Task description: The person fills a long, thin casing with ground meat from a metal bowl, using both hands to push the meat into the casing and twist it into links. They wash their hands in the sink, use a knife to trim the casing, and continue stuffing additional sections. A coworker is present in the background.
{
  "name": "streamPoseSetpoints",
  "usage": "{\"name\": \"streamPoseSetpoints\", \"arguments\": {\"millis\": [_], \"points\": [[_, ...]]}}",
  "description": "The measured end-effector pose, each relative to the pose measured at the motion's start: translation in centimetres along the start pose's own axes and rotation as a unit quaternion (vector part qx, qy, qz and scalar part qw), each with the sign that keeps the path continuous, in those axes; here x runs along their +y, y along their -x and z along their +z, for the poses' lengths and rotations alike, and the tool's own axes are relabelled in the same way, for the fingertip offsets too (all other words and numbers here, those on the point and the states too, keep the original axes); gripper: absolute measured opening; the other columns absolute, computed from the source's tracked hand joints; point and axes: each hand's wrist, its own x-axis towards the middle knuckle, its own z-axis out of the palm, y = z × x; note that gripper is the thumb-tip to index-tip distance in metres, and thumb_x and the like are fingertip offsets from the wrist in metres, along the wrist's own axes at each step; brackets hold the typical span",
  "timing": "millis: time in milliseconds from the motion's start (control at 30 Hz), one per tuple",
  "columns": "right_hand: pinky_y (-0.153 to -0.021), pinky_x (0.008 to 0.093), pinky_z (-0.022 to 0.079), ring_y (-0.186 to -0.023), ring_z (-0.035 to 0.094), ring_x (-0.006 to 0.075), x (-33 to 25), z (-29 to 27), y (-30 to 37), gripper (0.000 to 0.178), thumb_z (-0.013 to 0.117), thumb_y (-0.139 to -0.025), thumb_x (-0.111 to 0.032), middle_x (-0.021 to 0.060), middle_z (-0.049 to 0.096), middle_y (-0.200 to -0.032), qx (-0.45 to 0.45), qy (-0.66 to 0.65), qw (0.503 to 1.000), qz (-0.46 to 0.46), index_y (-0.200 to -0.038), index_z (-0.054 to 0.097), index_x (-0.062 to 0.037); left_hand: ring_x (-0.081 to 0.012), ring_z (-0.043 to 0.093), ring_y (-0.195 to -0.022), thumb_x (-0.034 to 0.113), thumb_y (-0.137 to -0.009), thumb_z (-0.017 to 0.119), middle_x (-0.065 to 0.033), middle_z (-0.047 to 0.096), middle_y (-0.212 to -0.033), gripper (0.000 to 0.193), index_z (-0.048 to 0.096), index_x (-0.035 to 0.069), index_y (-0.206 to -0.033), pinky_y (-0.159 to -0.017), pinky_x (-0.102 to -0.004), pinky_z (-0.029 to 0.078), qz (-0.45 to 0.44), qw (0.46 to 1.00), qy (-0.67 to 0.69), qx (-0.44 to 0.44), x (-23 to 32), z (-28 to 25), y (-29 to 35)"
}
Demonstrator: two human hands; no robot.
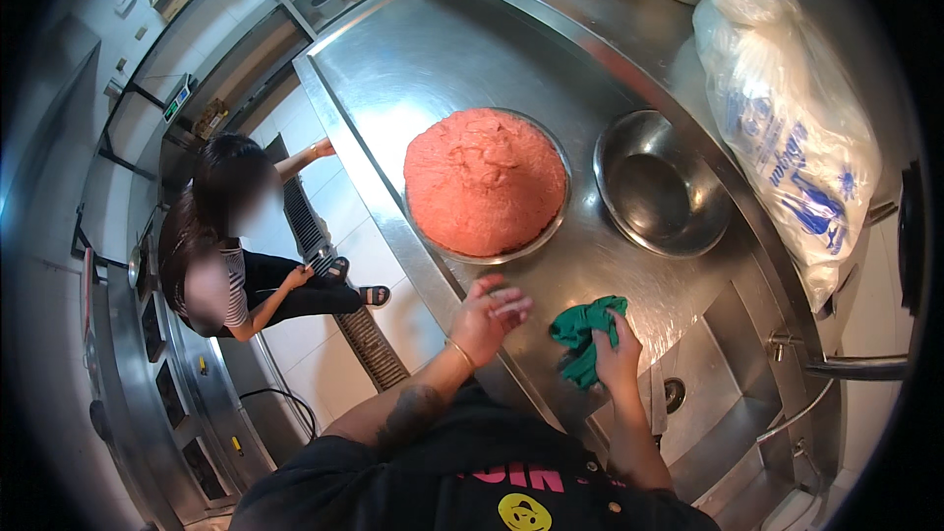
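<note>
A big mound of pink ground meat (482,182) rises above the rim of a round metal bowl (531,248) on the steel counter. Just below that bowl is my left hand (490,320), raised over the counter's near edge. Its fingers are loosely bent, somewhat blurred, and hold nothing. My right hand (618,356) grips a bunched green cloth (588,326) near the sink end of the counter. To the right of the meat sits a second metal bowl (661,185), wide and shiny, with nothing in it.
A sink (713,388) with a tap (855,367) is at the lower right. A stuffed white plastic bag (787,138) stands on the raised shelf behind, near several containers. Left of the counter, another person (221,236) has one hand at its edge; a floor drain grate (379,349) runs between.
</note>
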Motion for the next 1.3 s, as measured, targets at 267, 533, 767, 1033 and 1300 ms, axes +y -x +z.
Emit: {"name": "streamPoseSetpoints", "arguments": {"millis": [267,533,767,1033,1300], "points": [[-0.101,0.0387,0.050,-0.115,0.066,0.0327,-3.7,2.9,-5.7,0.045,0.067,-0.093,-0.012,0.0214,0.066,-0.126,0.050,0.068,0.996,-0.028,-0.137,0.061,-0.0036,-0.0414,0.054,-0.133,0.007,-0.082,0.057,-0.0236,0.056,-0.140,0.066,0.041,-0.008,-0.145,-0.089,-0.0334,0.056,-0.001,0.983,0.148,-0.104,6.1,0.3,-3.3],[-0.121,0.0521,0.031,-0.144,0.042,0.0381,-6.8,13.2,-3.0,0.054,0.066,-0.097,-0.032,0.0183,0.061,-0.140,-0.327,0.212,0.888,-0.244,-0.147,0.057,-0.0122,-0.0392,0.068,-0.107,0.014,-0.088,0.055,-0.0185,0.068,-0.111,0.027,0.062,0.001,-0.110,-0.107,-0.0676,0.047,0.039,0.943,0.213,-0.253,19.4,-6.3,-13.0],[-0.125,0.0578,0.016,-0.155,0.024,0.0365,-17.4,38.3,-17.4,0.061,0.051,-0.103,-0.040,0.0217,0.040,-0.158,-0.258,0.290,0.870,-0.306,-0.153,0.046,-0.0058,-0.0464,0.042,-0.137,0.028,-0.088,0.063,-0.0222,0.047,-0.142,0.021,0.055,0.010,-0.096,-0.109,-0.0840,0.031,0.089,0.977,0.166,-0.101,34.6,-4.8,-22.9],[-0.129,0.0509,0.003,-0.160,0.008,0.0361,-15.0,38.1,-35.4,0.065,0.032,-0.109,-0.035,0.0217,0.015,-0.171,-0.007,0.382,0.923,-0.037,-0.162,0.023,0.0011,-0.0484,0.031,-0.148,0.033,-0.086,0.066,-0.0292,0.033,-0.155,0.071,0.036,-0.005,-0.138,-0.117,-0.0783,0.024,0.135,0.978,0.103,-0.118,48.6,-4.8,-33.0],[-0.129,0.0484,0.007,-0.159,0.012,0.0390,-7.3,21.8,-37.4,0.066,0.040,-0.107,-0.034,0.0256,0.018,-0.170,0.217,0.379,0.887,0.152,-0.159,0.029,0.0049,-0.0480,0.038,-0.146,0.035,-0.096,0.058,-0.0276,0.022,-0.162,0.081,0.018,0.005,-0.159,-0.118,-0.0628,0.036,0.249,0.965,0.068,-0.049,46.8,-1.7,-32.6]]}}
